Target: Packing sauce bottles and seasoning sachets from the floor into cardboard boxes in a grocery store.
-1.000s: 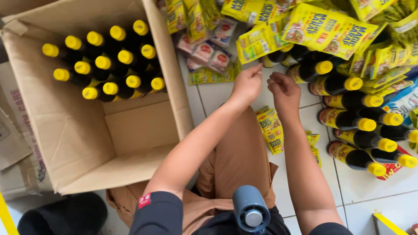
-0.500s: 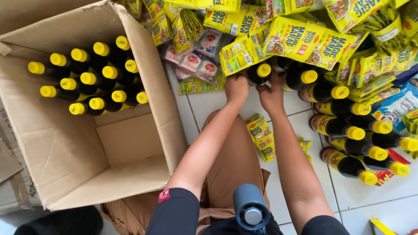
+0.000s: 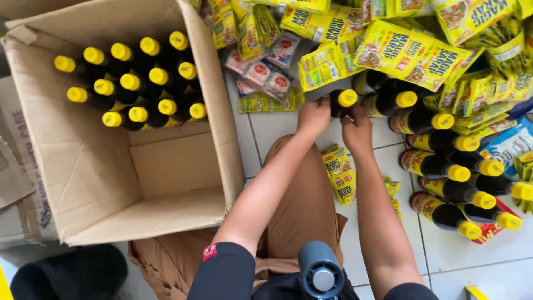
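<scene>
I saw both sets of fingers closed on one dark glass bottle with a round yellow cap (image 3: 342,101): the left hand (image 3: 313,116) gripped its body from the left, the right hand (image 3: 357,126) held it from below. The bottle lay on the white tiled floor (image 3: 266,133), long axis running left to right, cap end pointing right, away from the open brown cardboard box (image 3: 100,166). The left hand was the one nearer that box.

Left of the held bottle, inside the box, stood upright matching bottles (image 3: 133,83) packed along the far wall, the near half of the box bare. Right of the held bottle lay a row of the same bottles on their sides (image 3: 444,166), caps pointing right. Beyond it, yellow rectangular sachets with green and red print (image 3: 411,53) were heaped, with small red-and-white packets (image 3: 261,72) to the far left. Nearer me than the bottle, a strip of yellow sachets (image 3: 340,173) lay beside my brown trouser leg (image 3: 300,194).
</scene>
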